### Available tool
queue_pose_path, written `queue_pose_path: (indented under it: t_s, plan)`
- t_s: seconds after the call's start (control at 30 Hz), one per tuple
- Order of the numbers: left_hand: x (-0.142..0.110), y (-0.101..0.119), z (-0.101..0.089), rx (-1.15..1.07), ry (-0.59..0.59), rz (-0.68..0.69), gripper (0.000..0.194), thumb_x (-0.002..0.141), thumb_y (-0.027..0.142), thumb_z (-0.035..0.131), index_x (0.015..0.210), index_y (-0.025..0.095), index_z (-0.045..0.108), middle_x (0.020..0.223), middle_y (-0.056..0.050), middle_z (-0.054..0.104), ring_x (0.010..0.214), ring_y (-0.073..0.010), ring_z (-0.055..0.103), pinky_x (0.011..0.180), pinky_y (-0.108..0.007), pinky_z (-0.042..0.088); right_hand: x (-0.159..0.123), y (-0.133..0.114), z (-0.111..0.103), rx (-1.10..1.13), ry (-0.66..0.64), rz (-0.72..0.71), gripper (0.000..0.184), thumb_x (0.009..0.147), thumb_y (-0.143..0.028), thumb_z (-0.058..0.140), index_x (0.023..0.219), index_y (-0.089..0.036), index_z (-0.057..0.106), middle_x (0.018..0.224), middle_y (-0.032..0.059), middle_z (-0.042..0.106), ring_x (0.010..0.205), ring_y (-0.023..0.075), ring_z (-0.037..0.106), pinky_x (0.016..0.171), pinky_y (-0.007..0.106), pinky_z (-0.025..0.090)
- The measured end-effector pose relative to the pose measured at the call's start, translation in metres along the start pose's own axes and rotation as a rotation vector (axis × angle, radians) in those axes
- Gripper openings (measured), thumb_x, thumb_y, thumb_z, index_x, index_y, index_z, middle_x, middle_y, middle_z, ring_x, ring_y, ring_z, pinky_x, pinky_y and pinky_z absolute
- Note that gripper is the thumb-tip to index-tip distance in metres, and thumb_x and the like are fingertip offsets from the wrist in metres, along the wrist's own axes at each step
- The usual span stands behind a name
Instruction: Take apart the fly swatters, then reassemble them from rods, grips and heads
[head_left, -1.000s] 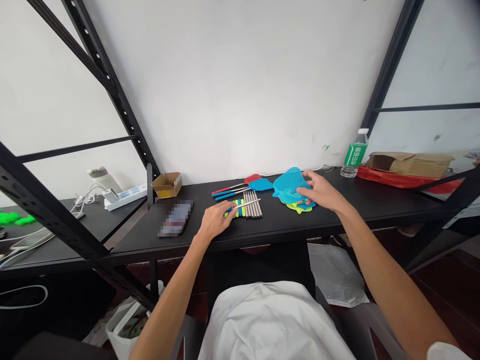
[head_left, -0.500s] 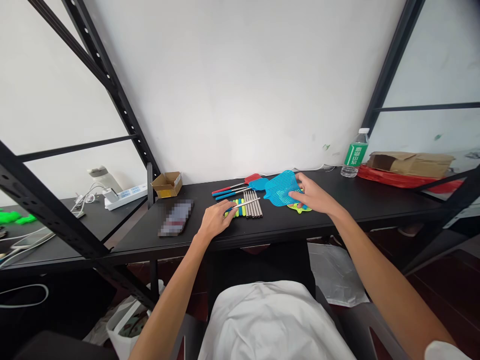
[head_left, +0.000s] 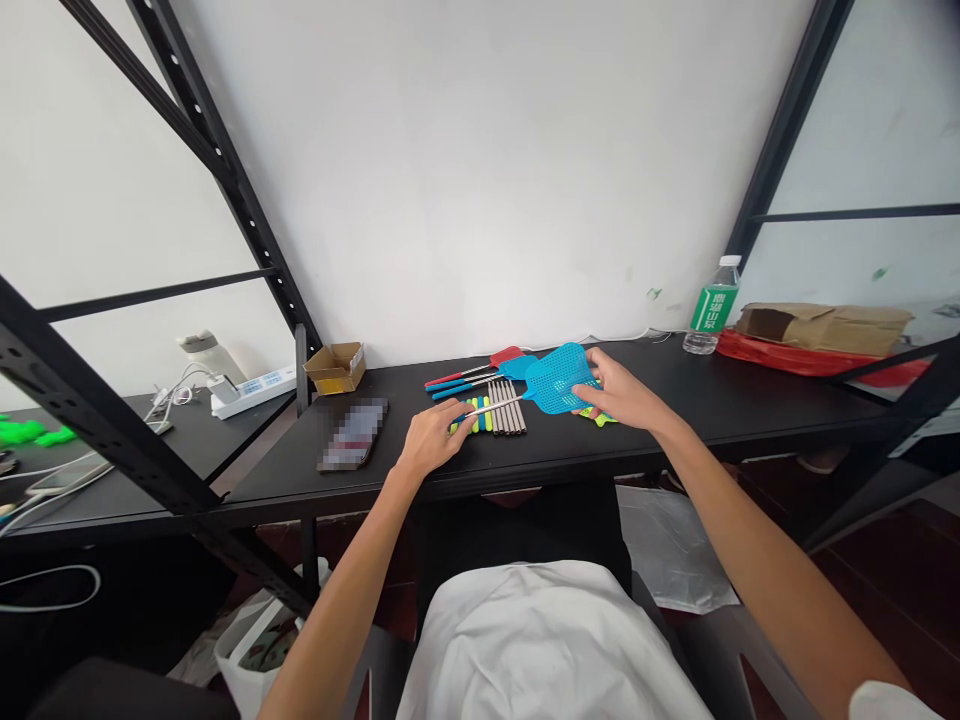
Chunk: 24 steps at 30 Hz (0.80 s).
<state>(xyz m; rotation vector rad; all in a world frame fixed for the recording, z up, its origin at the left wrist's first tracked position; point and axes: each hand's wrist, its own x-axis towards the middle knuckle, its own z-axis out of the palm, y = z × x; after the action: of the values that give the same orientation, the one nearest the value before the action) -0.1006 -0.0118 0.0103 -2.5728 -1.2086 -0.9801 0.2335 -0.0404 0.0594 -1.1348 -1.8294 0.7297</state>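
Note:
My right hand [head_left: 611, 388] pinches the far edge of a blue perforated fly swatter head [head_left: 556, 380]. My left hand [head_left: 437, 437] is closed round the blue grip of a metal rod [head_left: 495, 405], whose tip meets the neck of the head. Beneath the rod lie several yellow-green and blue grips [head_left: 482, 420] and a row of silver metal tubes [head_left: 511, 412]. Behind them rest fly swatters with red [head_left: 507, 354] and blue [head_left: 517, 368] heads and long handles. A yellow-green swatter head [head_left: 598, 416] shows partly under my right hand.
A phone [head_left: 352, 434] and a small open cardboard box [head_left: 334, 369] are on the left of the black table [head_left: 645, 450]. A water bottle [head_left: 711, 307] stands at the back right beside brown cardboard [head_left: 825, 325] on red plastic. Black shelf posts [head_left: 225, 180] rise on both sides.
My right hand has brought the blue head slightly left, and its neck now meets the rod's tip. A gap was between them before. My left hand has stayed nearly still.

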Motion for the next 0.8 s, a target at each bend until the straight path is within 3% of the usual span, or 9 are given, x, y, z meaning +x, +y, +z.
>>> queue_pose_path:
  t_s: [0.57, 0.8]
  plan:
    - [0.0, 0.0007, -0.0008, 0.005, -0.011, -0.015, 0.037, 0.102, 0.047, 0.042, 0.111, 0.023, 0.069, 0.094, -0.004, 0.069, 0.074, -0.0151, 0.062, 0.065, -0.025, 0.041, 0.0004, 0.0017, 0.0006, -0.028, 0.004, 0.009, 0.03, 0.086, -0.023, 0.061, 0.109, -0.023, 0.043, 0.095, 0.0056, 0.067, 0.073, 0.0223, 0.072, 0.046, 0.027, 0.058]
    - [0.0, 0.001, -0.0006, 0.009, -0.011, -0.02, 0.037, 0.102, 0.047, 0.042, 0.11, 0.023, 0.069, 0.095, -0.004, 0.069, 0.074, -0.0153, 0.062, 0.065, -0.024, 0.042, 0.0009, 0.0014, 0.0007, 0.004, 0.002, 0.017, 0.032, 0.084, -0.024, 0.064, 0.109, -0.023, 0.043, 0.102, 0.0073, 0.066, 0.073, 0.0222, 0.072, 0.046, 0.027, 0.058]
